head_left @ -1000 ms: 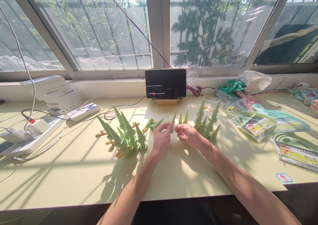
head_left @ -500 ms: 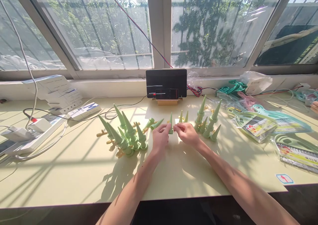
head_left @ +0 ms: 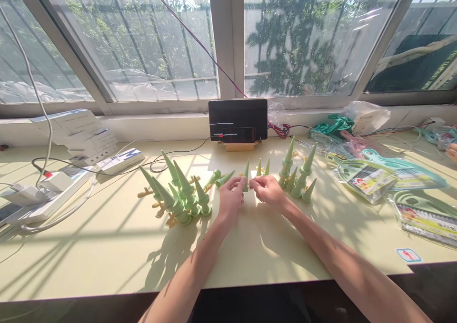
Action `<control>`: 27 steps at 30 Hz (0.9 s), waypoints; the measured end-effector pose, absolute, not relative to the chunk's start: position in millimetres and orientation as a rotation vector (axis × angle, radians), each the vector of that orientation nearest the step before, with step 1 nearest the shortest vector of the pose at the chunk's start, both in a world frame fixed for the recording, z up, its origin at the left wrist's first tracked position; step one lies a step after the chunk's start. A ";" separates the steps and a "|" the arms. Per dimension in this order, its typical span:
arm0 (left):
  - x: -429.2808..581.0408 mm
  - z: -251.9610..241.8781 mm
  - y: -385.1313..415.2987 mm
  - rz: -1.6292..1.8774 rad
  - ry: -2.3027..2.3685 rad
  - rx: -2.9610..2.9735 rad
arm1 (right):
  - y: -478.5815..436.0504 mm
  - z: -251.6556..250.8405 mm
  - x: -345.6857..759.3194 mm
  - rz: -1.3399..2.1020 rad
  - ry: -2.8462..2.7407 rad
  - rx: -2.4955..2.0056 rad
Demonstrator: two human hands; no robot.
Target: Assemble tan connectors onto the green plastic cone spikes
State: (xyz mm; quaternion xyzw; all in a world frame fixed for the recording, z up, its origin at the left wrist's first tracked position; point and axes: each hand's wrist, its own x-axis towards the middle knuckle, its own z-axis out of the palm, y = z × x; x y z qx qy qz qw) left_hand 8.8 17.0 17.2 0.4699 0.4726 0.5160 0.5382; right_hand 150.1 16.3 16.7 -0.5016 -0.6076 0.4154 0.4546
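My left hand (head_left: 231, 198) pinches a small green cone-shaped piece (head_left: 247, 174), its point up and leaning slightly right. Close on its right, my right hand (head_left: 270, 190) has thumb and finger pressed together; whatever lies between them is too small to make out. Just beyond my left hand, a green cone (head_left: 225, 178) lies on its side. To the left stands a cluster of green spired pieces (head_left: 185, 190) with yellowish pegs sticking out. Similar green spired pieces (head_left: 305, 171) stand right of my right hand, and two small cones (head_left: 263, 167) show behind it.
A black tablet (head_left: 237, 111) with a phone before it leans on a stand by the window. White boxes (head_left: 76, 130) and a power strip (head_left: 60, 194) with cables lie left. Bagged green items (head_left: 364, 178) lie right. Another person's hand (head_left: 452, 151) shows at the right edge.
The cone in my left hand has tipped slightly, its point moving a little right. Both hands stay almost in place; the whole view has shifted slightly.
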 end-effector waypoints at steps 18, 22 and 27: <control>10.7 22.8 13.3 1.225 1.180 1.141 | 20.0 13.0 155.0 1.667 -0.947 -0.976; 10.1 22.9 13.2 1.221 1.206 1.139 | 18.1 14.8 152.8 1.598 -1.019 -0.995; 9.0 21.4 14.8 1.213 1.228 1.105 | 16.5 13.5 149.8 1.321 -1.303 -1.102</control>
